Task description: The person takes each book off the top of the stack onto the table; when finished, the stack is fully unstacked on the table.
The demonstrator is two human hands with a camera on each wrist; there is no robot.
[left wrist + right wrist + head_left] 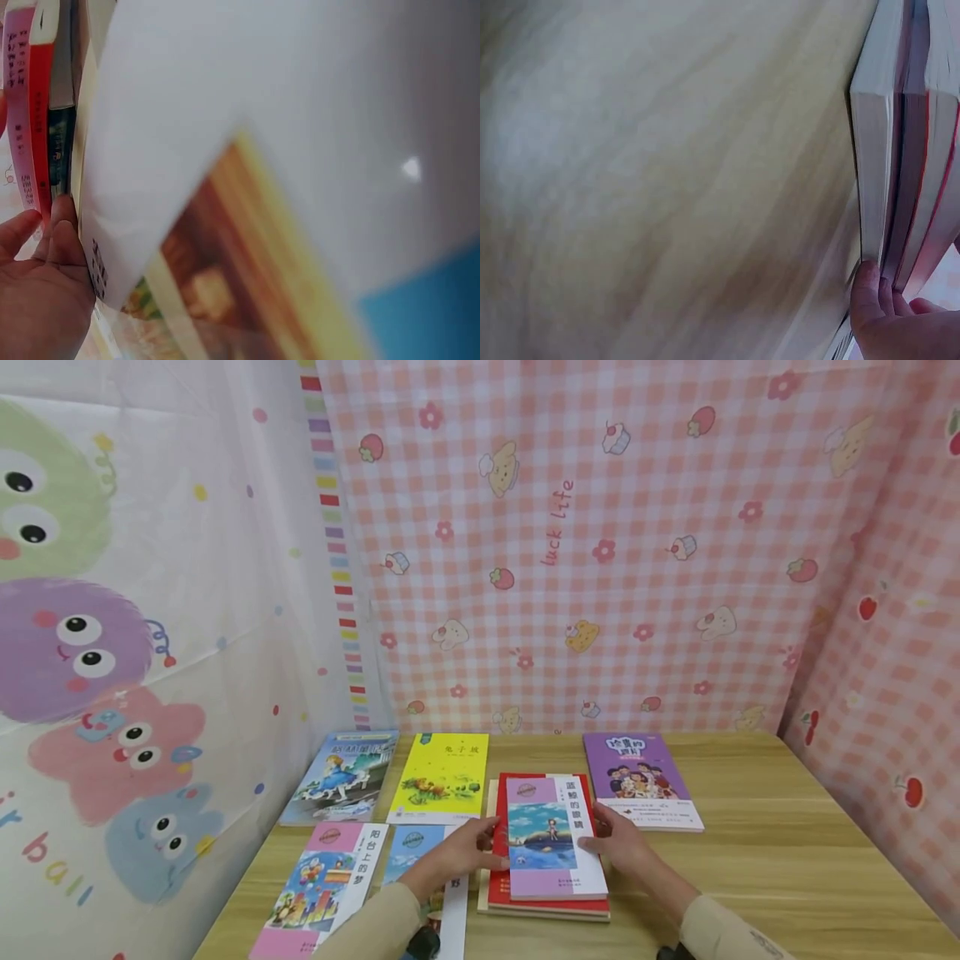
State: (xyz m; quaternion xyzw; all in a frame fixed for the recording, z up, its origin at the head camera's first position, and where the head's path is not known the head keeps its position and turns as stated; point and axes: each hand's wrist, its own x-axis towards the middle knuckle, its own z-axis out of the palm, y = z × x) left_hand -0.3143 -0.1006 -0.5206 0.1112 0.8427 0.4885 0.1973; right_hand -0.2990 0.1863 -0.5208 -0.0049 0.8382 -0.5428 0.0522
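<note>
Pink, white and sea-blue, the paperback titled 蓝鲸的眼睛 (557, 839) lies face up on a red book (501, 881), topmost in a stack on the desk (780, 852), right between my two grips. Its long axis runs away from me, so I meet it across its narrow width: my left grip (468, 850) at the spine side, my right grip (624, 842) at the page edges. Neither is nearer; both touch the stack.

I am not clenched on either side. My left fingers rest against the spines, low by the dark-green one (60, 142); my right fingers lie along the page edges down to the bottom book, with the thumb at the top cover's right edge. What matters, I judge, is keeping these two long sides opposed and level.

Beyond the paperback, a yellow book titled 兔子坡 (442, 777) lies to its far left and a purple book (636, 777) to its far right, both well clear of my fingers.
</note>
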